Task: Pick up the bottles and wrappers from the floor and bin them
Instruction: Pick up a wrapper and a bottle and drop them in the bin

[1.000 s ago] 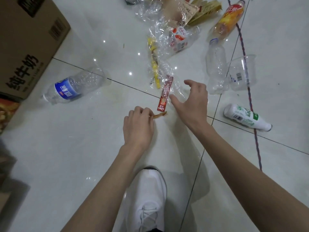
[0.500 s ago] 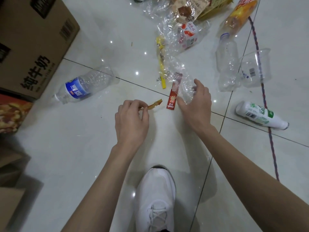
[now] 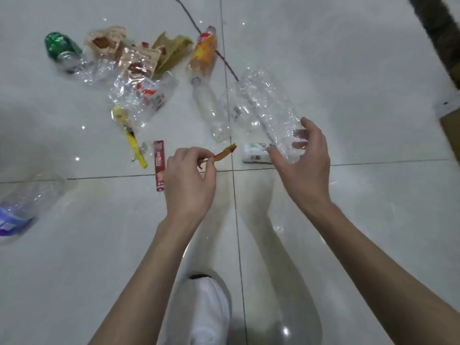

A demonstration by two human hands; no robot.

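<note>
Left grip: narrow, thumb and forefinger pinched on one end of a small orange wrapper strip. The strip is held off the floor and sticks out up and to the right of the fingers. This grip sits immediately right of the red sachet, which lies flat across a tile joint (taken here as the reference point).

Right grip: well right of the sachet, fingers curled loosely round the near end of a crumpled clear wrapper; fingertips show through the film. The wrapper runs away from the grip, up and to the left. Whether its far end touches the floor cannot be told.

Items on the floor:
- White bottle, green print, on its side, right of the sachet, between the two grips and partly behind the right thumb.
- Yellow stick wrapper, just left of the sachet.
- Unlabelled clear bottle, beyond the sachet and to its right.
- Red-printed clear wrapper, beyond the sachet.
- Brown-printed wrappers, further beyond.
- Orange-label bottle, far beyond and right.
- Green bottle, far beyond and left.
- Blue-label bottle, well left of the sachet, blurred at the frame edge.
- White shoe, nearer than the sachet, below both grips.
</note>
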